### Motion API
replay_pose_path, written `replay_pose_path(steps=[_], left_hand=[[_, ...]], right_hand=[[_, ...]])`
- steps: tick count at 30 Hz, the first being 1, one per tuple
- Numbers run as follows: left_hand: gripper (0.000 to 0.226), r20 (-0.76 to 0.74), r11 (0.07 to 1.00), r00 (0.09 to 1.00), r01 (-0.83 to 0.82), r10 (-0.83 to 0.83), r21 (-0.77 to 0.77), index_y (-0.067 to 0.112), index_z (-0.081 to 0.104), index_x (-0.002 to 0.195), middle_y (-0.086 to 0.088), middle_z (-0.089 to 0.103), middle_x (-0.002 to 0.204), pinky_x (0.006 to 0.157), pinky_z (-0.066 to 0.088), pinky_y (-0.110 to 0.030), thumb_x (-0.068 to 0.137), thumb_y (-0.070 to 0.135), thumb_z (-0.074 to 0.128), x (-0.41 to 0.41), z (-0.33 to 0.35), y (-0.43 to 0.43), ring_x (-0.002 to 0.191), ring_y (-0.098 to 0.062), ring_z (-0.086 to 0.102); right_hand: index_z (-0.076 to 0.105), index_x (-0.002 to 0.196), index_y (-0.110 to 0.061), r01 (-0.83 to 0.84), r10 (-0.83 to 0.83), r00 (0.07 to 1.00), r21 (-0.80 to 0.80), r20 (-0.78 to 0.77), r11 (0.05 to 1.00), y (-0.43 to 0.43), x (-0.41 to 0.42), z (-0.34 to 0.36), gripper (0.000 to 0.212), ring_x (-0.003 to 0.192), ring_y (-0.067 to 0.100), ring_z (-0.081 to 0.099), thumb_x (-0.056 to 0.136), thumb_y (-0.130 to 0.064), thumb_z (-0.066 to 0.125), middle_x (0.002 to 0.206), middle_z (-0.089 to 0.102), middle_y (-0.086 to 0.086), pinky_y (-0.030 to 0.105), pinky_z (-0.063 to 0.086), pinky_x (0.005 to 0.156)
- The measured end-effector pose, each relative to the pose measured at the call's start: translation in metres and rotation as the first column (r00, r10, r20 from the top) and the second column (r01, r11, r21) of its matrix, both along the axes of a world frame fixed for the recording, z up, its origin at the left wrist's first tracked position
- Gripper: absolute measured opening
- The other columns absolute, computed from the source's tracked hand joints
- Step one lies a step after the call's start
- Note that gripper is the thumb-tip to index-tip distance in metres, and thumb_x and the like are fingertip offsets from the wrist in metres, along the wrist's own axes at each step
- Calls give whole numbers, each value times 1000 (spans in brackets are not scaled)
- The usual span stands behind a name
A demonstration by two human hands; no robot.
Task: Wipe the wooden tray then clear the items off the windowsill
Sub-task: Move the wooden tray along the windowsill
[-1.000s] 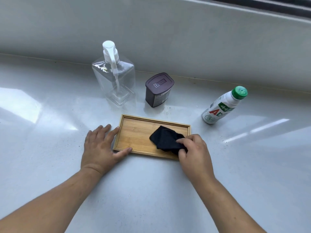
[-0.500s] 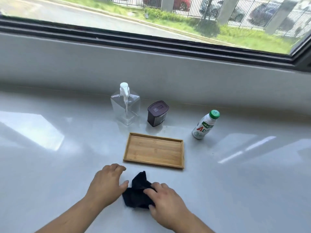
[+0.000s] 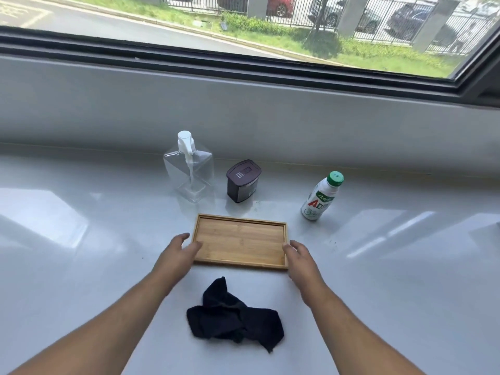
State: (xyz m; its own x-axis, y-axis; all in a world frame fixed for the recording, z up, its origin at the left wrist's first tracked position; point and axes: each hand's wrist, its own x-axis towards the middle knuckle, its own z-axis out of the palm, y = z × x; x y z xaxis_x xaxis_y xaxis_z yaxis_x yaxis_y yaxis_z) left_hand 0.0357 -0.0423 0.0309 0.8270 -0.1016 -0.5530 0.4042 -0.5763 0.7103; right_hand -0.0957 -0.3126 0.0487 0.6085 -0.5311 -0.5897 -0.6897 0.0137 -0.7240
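On the white windowsill (image 3: 81,266), going left to right: clear pump dispenser bottle (image 3: 190,171) upright at back left, dark lidded container (image 3: 243,181) just beside it on the right, then white drink bottle (image 3: 320,197) with green cap, well apart to the right, standing upright. Wooden tray (image 3: 240,240) lies flat in front of dispenser and container, bare inside. Left hand (image 3: 177,253) at tray's left short edge, fingers loosely spread, thumb tip over the tray's near-left corner; cannot tell if it actually grips. Right hand (image 3: 300,259) at tray's right short edge, fingers partly curled and apart, touching or just beside the rim, not closed around anything. Black cloth (image 3: 235,316) crumpled on the sill nearer the person, between the two forearms, apart from tray, neither hand on it. Window (image 3: 243,28) behind, showing road, grass, fence, parked cars.
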Motion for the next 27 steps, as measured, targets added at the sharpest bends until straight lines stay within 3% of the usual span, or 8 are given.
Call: replay_pose_path(steps=[3, 7, 11, 16, 18, 22, 27], left_hand=[[63, -81, 994, 993, -95, 90, -61, 28, 45, 155, -3, 46, 160, 100, 37, -38, 99, 51, 61, 21, 1, -22, 143, -28, 45], [70, -158, 988, 978, -145, 136, -44, 27, 41, 156, -5, 44, 159, 105, 38, -45, 96, 56, 63, 25, 1, -36, 144, -31, 41], [62, -206, 970, 954, -234, 216, -69, 28, 47, 149, -2, 47, 154, 116, 37, -55, 96, 55, 61, 16, 10, -39, 142, -30, 42], [41, -224, 937, 935, -312, 275, -154, 27, 55, 135, 0, 58, 138, 101, 45, -50, 99, 47, 59, -14, 40, -38, 124, -23, 56], [36, -212, 934, 937, -315, 277, -171, 28, 57, 132, 2, 60, 133, 96, 45, -47, 101, 44, 58, -27, 55, -38, 118, -19, 58], [33, -204, 936, 944, -297, 258, -188, 31, 57, 133, 4, 59, 134, 103, 46, -50, 101, 40, 61, -49, 77, -36, 129, -23, 53], [28, -215, 936, 968, -191, 130, -297, 34, 58, 129, 6, 59, 134, 110, 45, -54, 102, 40, 61, -67, 94, -37, 129, -20, 54]], right_hand=[[41, 155, -26, -18, 18, 1000, 3, -10, 1000, -17, 14, -1, 62, 133, 22, 48, 101, -55, 51, 156, 49, 6, 35, 36, 103], [31, 160, -32, 8, -10, 1000, 194, 14, 981, -28, 23, -2, 70, 148, 26, 36, 100, -63, 47, 163, 39, 0, 43, 32, 116], [38, 157, -31, 14, -33, 998, 280, 62, 960, -35, 26, -5, 67, 145, 21, 41, 100, -65, 45, 159, 45, -4, 48, 28, 124], [51, 144, -34, -27, -3, 995, 282, 104, 959, -47, 21, 10, 58, 135, 19, 51, 99, -69, 42, 144, 58, -7, 47, 33, 121], [52, 135, -38, -39, 7, 994, 295, 109, 955, -51, 15, 21, 50, 131, 23, 56, 99, -70, 42, 140, 60, -5, 50, 38, 119], [52, 122, -48, -20, -9, 995, 274, 103, 961, -54, -4, 45, 38, 129, 24, 57, 96, -73, 42, 139, 61, -6, 52, 39, 118], [52, 132, -45, 40, -55, 996, 197, 72, 980, -57, -41, 71, 46, 130, 25, 55, 98, -73, 39, 141, 58, -4, 53, 36, 119]])
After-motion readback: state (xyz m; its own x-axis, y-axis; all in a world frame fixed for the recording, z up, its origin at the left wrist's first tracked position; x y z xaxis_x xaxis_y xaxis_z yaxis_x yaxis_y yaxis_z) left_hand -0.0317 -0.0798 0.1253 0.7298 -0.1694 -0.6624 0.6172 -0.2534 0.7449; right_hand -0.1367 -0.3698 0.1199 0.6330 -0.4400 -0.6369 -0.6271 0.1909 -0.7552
